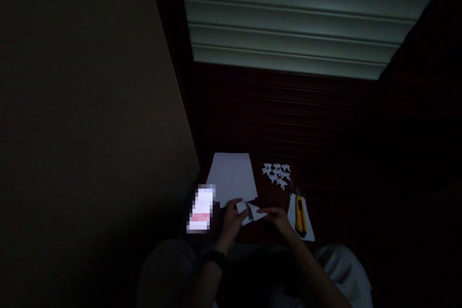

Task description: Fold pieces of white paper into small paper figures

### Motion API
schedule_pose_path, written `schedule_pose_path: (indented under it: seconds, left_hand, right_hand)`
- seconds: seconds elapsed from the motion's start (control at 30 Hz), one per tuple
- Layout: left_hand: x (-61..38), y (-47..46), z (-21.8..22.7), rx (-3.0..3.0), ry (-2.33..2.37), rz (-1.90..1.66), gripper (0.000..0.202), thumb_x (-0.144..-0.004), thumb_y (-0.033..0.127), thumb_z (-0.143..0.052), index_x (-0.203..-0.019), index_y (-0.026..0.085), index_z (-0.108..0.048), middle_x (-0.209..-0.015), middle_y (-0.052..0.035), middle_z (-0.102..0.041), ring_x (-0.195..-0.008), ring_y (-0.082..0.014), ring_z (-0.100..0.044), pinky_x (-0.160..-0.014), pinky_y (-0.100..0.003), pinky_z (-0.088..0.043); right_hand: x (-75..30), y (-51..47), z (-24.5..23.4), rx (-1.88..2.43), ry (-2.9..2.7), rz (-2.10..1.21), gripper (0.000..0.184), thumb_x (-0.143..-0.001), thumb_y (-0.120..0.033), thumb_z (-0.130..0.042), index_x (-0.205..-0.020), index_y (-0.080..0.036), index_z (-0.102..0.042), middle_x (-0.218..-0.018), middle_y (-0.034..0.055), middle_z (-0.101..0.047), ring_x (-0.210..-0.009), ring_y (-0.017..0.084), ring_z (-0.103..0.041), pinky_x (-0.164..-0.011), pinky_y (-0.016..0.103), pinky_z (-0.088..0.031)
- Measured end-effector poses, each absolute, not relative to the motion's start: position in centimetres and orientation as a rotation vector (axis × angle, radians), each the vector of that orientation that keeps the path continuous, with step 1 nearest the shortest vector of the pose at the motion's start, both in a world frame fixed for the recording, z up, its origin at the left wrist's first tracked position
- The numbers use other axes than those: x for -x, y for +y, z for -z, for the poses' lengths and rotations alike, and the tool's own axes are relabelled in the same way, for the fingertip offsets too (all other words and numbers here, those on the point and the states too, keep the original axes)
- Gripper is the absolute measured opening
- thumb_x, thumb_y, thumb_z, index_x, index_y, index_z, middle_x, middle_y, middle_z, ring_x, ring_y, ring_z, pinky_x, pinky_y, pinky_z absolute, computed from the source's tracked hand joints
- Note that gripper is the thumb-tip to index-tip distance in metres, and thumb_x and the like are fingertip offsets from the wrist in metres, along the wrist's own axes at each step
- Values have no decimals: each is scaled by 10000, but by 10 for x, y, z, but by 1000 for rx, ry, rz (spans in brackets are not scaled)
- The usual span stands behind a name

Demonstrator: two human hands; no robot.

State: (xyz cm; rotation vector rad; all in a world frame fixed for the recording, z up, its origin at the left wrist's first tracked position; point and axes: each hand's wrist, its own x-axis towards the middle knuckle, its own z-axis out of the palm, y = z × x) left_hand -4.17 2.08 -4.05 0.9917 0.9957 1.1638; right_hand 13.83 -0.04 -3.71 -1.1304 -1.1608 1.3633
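Observation:
Between my two hands is a small piece of white paper, bent up with a fold or flap across it. My left hand grips its left side, the thumb lying over the sheet. At the right corner, the fingers of my right hand pinch the paper. Just beyond my left hand lies a stack of white paper sheets. To the right of my right hand, a yellow utility knife rests on smaller white paper pieces.
Several small folded white paper shapes lie grouped at the back right of the dark table. A lit, blurred-out screen stands at the left edge. A wall rises close on the left, a slatted panel behind.

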Motion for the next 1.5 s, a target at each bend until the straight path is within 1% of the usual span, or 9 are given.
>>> schedule_pose_path:
  seconds: [0.1, 0.2, 0.37, 0.47, 0.67, 0.9, 1.07, 1.27, 1.5]
  left_hand:
    - [43, 24, 46, -1098, 1005, -1147, 435, -637, 320, -662, -1002, 136, -511, -865, -89, -633, -802, -211, -607, -696, -309, -466]
    - [42, 25, 45, -1209, 1091, -1130, 323, -621, 344, -662, -846, 130, -572, -838, -83, -635, -806, -220, -589, -703, -303, -452]
    - [40, 24, 43, -1261, 1243, -1141, 291, -647, 411, -618, -729, 134, -589, -729, -59, -630, -732, -209, -575, -654, -283, -437]
    - [39, 23, 43, -1298, 1241, -1165, 294, -669, 428, -593, -699, 136, -581, -711, -52, -622, -712, -197, -567, -640, -270, -428]
    - [38, 24, 48, -1325, 1224, -1196, 310, -712, 435, -544, -737, 129, -586, -741, -49, -625, -706, -179, -563, -619, -249, -418]
    - [38, 26, 53, -1365, 1237, -1186, 327, -738, 441, -506, -694, 124, -579, -659, -29, -611, -633, -162, -557, -567, -242, -404]
    - [38, 25, 48, -1394, 1259, -1204, 314, -733, 426, -513, -697, 124, -588, -657, -27, -607, -623, -159, -552, -557, -241, -401]
    - [40, 24, 43, -1429, 1256, -1210, 263, -738, 363, -513, -858, 146, -601, -833, -52, -615, -777, -184, -565, -687, -286, -428]
    - [39, 21, 40, -1347, 1234, -1248, 277, -717, 357, -561, -904, 153, -572, -874, -63, -606, -793, -194, -586, -674, -304, -470]
  right_hand:
    - [-139, -2, 25, 1028, -1164, -1452, 223, -671, -336, -590, -777, -161, -679, -918, 63, -650, -886, 235, -554, -801, 322, -381]
    - [-132, 0, 10, 1108, -1117, -1384, 276, -729, -409, -542, -823, -170, -642, -823, 41, -642, -800, 201, -560, -746, 301, -395]
    - [-118, -1, -7, 1147, -1213, -1267, 349, -761, -441, -516, -1015, -213, -587, -1050, 40, -591, -1006, 217, -494, -869, 325, -349]
    - [-115, -5, -7, 1137, -1323, -1246, 399, -722, -392, -582, -1080, -217, -564, -1103, 43, -577, -1031, 233, -494, -898, 346, -344]
    - [-110, -12, 11, 1153, -1453, -1099, 357, -761, -209, -466, -1103, -220, -570, -1129, 36, -577, -1049, 230, -507, -937, 391, -332]
    - [-115, -15, 29, 1130, -1527, -1126, 526, -598, -38, -417, -1047, -235, -606, -1108, 14, -591, -1041, 201, -523, -943, 375, -345]
    - [-118, -18, 28, 1133, -1617, -1131, 576, -573, -11, -400, -1059, -253, -595, -1150, -4, -561, -1073, 182, -498, -962, 356, -330]
    - [-123, -18, 21, 1128, -1659, -1204, 539, -607, -22, -432, -1074, -244, -586, -1145, 13, -565, -1054, 194, -511, -941, 362, -347]
    - [-127, -16, 16, 1141, -1641, -1291, 441, -644, -181, -623, -1081, -232, -583, -1130, 46, -574, -1039, 226, -511, -935, 380, -330]
